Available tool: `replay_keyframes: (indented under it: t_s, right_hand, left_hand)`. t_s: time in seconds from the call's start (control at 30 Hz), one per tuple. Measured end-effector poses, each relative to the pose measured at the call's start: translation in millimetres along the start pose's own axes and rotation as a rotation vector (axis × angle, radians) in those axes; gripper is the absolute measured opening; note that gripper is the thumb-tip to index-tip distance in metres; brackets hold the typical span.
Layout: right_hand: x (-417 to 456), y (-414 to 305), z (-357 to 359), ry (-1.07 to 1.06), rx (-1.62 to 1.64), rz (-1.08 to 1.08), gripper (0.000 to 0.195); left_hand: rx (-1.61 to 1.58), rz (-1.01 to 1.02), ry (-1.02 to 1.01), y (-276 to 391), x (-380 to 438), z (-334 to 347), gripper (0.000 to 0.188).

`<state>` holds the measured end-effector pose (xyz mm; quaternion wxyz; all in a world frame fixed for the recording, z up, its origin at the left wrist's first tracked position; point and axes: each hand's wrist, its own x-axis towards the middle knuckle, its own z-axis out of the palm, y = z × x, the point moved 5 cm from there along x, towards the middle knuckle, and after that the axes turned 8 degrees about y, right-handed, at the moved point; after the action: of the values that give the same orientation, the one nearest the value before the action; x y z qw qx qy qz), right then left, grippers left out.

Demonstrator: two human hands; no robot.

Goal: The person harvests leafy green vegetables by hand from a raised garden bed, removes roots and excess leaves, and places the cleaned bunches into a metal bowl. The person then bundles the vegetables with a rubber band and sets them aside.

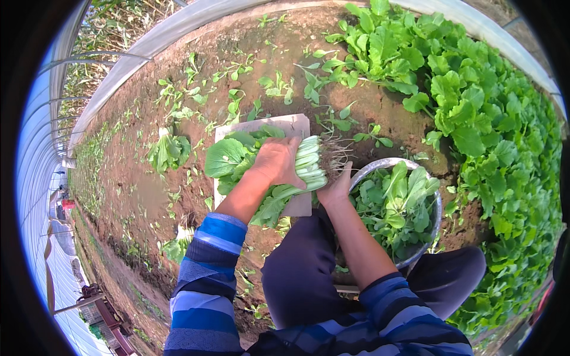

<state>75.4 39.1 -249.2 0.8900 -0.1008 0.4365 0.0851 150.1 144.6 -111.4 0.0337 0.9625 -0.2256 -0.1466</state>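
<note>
A bunch of leafy greens (pixel 307 163) lies sideways over a pale flat board (pixel 294 122) in front of my knees. Its leaves point left, and its white-green stems end in thin, soil-covered roots (pixel 334 155) on the right. My left hand (pixel 277 161) grips the bunch across the stems near the leaves, thumb toward me. At the root end, my right hand (pixel 335 187) is against the bunch with its thumb raised. Most of the right fingers are hidden, so their grip is unclear.
A round tub (pixel 438 209) of loose greens (pixel 396 209) stands by my right forearm. Dense leafy plants (pixel 485 120) grow along the right. Bundled greens (pixel 168 149) and scattered seedlings lie on bare soil (pixel 151 191) to the left. Crates (pixel 104 320) stand at lower left.
</note>
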Motion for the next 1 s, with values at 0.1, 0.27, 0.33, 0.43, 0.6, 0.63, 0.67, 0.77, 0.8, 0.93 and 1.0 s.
replay_keyframes:
  t_s: [0.1,0.27,0.33,0.43,0.6,0.63,0.67,0.77,0.8,0.93,1.0]
  right_hand:
    - [1,-7,32,-0.114,0.187,-0.010,0.079]
    - [-9,-5,40,-0.150,0.213,-0.082,0.080]
    - [-17,-3,44,-0.166,0.213,-0.084,0.079]
    - [-24,2,50,-0.262,0.255,-0.038,0.075]
    - [-15,-10,72,-0.537,0.290,-0.012,0.069]
    - [-6,-12,77,-0.442,0.260,-0.032,0.066]
    - [-2,-13,74,-0.419,0.235,-0.045,0.065]
    - [19,-17,51,-0.342,0.180,-0.062,0.064]
    - [21,-17,38,-0.308,0.165,-0.050,0.064]
    - [37,-24,28,-0.319,0.094,-0.007,0.064]
    - [36,-22,23,-0.241,0.070,-0.009,0.062]
  left_hand:
    - [-0.038,0.018,0.028,1,-5,-5,0.110]
    - [0.001,0.089,0.184,1,-24,7,0.115]
    - [-0.023,0.077,0.204,3,-32,-5,0.113]
    - [-0.017,0.040,0.220,5,-43,-21,0.106]
    - [0.301,0.147,0.541,29,-52,-60,0.092]
    - [0.359,0.153,0.585,30,-48,-58,0.089]
    - [0.316,0.130,0.551,26,-43,-47,0.089]
    - [0.186,0.025,0.314,17,-27,-8,0.089]
    - [0.183,0.034,0.307,20,-26,1,0.089]
    - [0.109,0.028,0.225,21,-12,13,0.086]
    - [0.066,0.026,0.200,15,-11,15,0.087]
